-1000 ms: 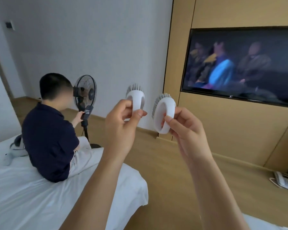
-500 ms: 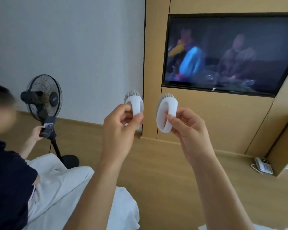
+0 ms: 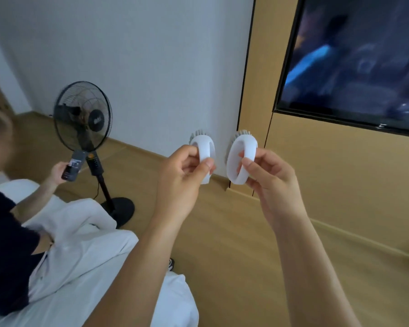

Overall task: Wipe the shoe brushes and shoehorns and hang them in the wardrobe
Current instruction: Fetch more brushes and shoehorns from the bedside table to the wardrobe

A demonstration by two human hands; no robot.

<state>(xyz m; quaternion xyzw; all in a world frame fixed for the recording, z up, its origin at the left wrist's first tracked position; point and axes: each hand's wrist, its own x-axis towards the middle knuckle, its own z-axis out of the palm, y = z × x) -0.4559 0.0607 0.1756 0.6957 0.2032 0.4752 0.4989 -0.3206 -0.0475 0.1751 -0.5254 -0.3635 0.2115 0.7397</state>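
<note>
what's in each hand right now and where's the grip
Each hand pinches a white oval plastic shoe brush by its loop handle: left hand, left brush; right hand, right brush.

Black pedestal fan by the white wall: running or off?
Cannot tell. The black pedestal fan stands upright, but its blades behind the wire grille are too blurred to judge.
</note>
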